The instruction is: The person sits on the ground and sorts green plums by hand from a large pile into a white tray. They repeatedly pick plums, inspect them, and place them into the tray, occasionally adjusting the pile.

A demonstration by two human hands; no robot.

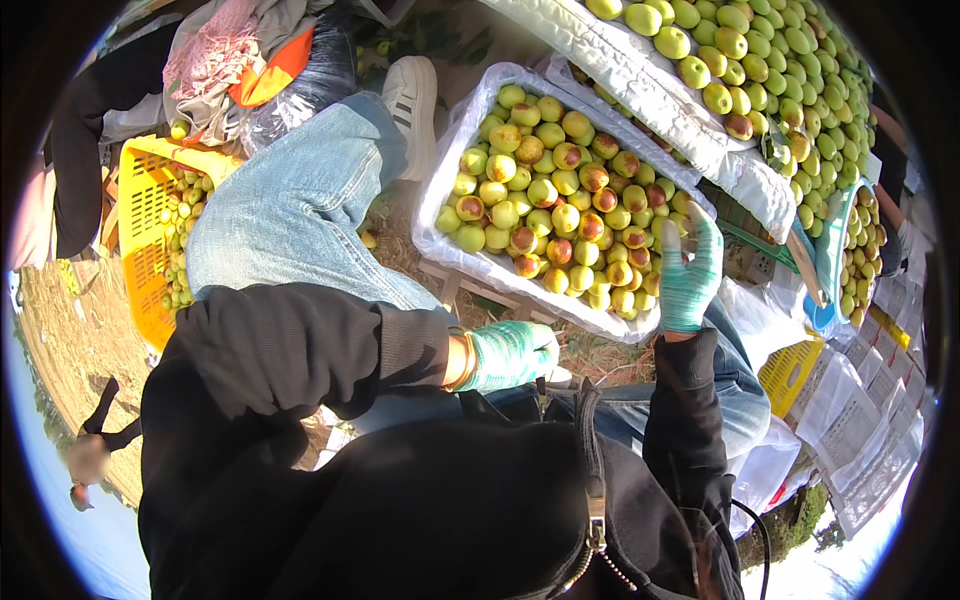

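A crate [447, 255] lined with white plastic film stands in front of me, filled with round green jujubes [565, 183], many blotched reddish brown. Both my hands wear green-and-white knit gloves. At the crate's right edge is my right hand [692, 268], its fingers and thumb stretched out and apart over the rim by the fruit. My left hand [513, 356] is curled closed above my lap, nearer to me than the crate. Its palm faces away, so whatever the fingers hold is hidden.
A large heap of jujubes [790, 90] lies at the far right behind a padded white cloth edge [640, 95]. To the left stands a yellow basket [147, 235] with more fruit. A blue-rimmed basket [835, 235] sits at right. Another person's dark sleeve [85, 150] shows at far left.
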